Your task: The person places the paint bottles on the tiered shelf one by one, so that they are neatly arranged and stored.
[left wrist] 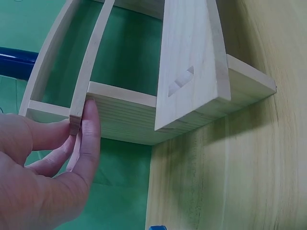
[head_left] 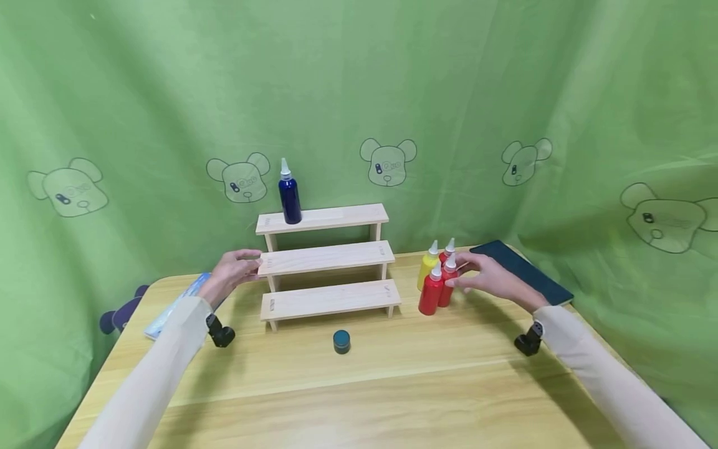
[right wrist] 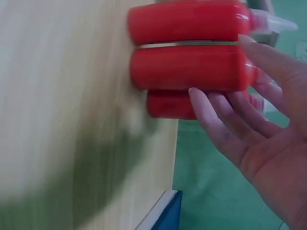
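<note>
At the left end of the three-step wooden display stand (head_left: 325,259), my left hand (head_left: 231,274) pinches the middle step (left wrist: 88,81) between thumb and fingers. My right hand (head_left: 487,275) holds a red squeeze bottle (right wrist: 189,68) near its shoulder, thumb on one side and fingers on the other. Beside it stands another red bottle (head_left: 429,297), with a third red bottle (right wrist: 170,104) behind. A yellow squeeze bottle (head_left: 427,272) is partly covered by the red ones. On the top step stands a dark blue squeeze bottle (head_left: 290,202) with a white nozzle.
A small dark teal-lidded jar (head_left: 341,342) sits on the wooden table (head_left: 426,386) before the stand. To the right lies a dark flat book-like object (head_left: 521,271). A light blue flat item (head_left: 174,308) lies at left, near a purple object (head_left: 124,310). Green curtain (head_left: 336,93) hangs behind.
</note>
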Tool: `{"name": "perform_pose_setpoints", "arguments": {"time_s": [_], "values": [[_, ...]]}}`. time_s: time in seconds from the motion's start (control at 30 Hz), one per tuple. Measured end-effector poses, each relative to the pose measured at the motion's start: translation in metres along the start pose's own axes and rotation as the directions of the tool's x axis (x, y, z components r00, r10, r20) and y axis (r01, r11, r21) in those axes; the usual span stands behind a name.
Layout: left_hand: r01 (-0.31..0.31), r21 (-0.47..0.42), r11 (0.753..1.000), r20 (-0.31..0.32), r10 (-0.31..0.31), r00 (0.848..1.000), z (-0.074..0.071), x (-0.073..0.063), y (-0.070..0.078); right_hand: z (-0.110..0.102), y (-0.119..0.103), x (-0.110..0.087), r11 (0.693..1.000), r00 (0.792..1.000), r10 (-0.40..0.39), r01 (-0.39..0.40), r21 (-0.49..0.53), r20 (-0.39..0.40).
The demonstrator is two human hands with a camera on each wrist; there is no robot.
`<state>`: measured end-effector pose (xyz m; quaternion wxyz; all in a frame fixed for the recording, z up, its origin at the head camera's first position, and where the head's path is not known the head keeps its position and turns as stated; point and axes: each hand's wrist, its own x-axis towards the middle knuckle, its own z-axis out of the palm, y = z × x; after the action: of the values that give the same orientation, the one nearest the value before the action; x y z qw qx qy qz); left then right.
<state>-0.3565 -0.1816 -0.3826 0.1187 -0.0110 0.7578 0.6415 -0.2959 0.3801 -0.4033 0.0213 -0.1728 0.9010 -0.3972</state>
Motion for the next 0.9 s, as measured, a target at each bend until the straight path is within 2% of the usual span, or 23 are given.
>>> {"name": "perform_pose_setpoints", "arguments": {"time_s": [0.17, 0.4, 0.5, 0.63, 0.73, 0.9], "values": [[0.011, -0.031, 0.999, 0.044, -0.010, 0.999, -0.004, 0.001, -0.002, 0.014, 0.010, -0.004, 0.999, 0.998, 0.003, -0.005, -0.034, -0.063], [0.064, -0.146, 0.987, 0.180, -0.037, 0.983, -0.016, 0.003, -0.004, 0.036, 0.020, -0.011, 0.992, 0.993, 0.006, 0.009, 0.124, -0.122], [0.088, -0.209, 0.974, 0.207, -0.044, 0.977, -0.019, 0.004, -0.004, 0.037, 0.020, -0.014, 0.994, 0.990, 0.007, 0.009, 0.113, -0.143], [0.100, -0.224, 0.969, 0.209, -0.052, 0.977, -0.018, 0.004, -0.004, 0.029, 0.016, -0.020, 0.993, 0.987, 0.065, -0.051, 0.103, -0.144], [0.097, -0.202, 0.975, 0.192, -0.058, 0.980, -0.015, 0.003, -0.003, 0.019, 0.014, -0.023, 0.991, 0.984, 0.107, -0.093, 0.101, -0.144], [0.083, -0.153, 0.985, 0.165, -0.058, 0.985, -0.016, -0.001, -0.003, 0.006, 0.009, -0.023, 0.988, 0.978, 0.133, -0.119, 0.095, -0.161]]}}
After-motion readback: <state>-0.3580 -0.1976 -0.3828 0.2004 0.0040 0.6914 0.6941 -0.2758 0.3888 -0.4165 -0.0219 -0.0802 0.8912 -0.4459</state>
